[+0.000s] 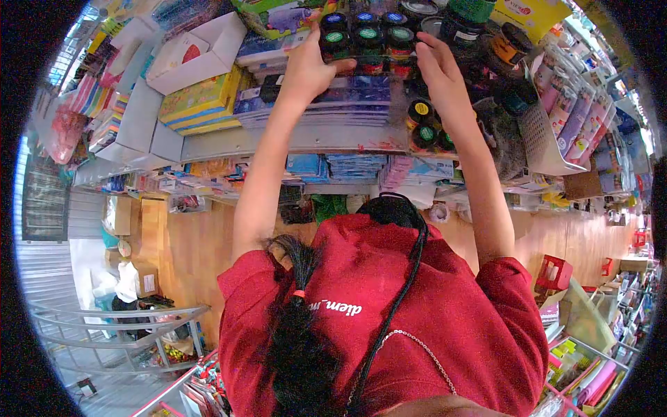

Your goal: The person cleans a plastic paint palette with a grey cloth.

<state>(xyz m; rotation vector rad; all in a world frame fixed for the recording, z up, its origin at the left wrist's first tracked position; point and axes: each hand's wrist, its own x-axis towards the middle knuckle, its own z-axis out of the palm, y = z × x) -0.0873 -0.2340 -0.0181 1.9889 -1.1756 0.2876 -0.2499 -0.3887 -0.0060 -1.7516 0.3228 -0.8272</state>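
Note:
A block of small dark jars [367,35] with blue and green labels on their lids sits at the top middle, above the shelf of books. My left hand [308,69] grips the block's left side, its thumb along the near edge and its fingers up the side. On the opposite side, my right hand [442,80] presses its fingertips to the block's right edge. Stacked purple-blue booklets [354,104] lie just below the jars. More small jars [422,121] with yellow and green lids rest beside my right forearm.
Left of the jars stand a white open box [196,55] and yellow boxes [201,104]. A larger dark jar [511,45] and a white basket of tube-like packs [556,132] are on the right. Below the shelf edge [292,142] are more stacked packets [354,169].

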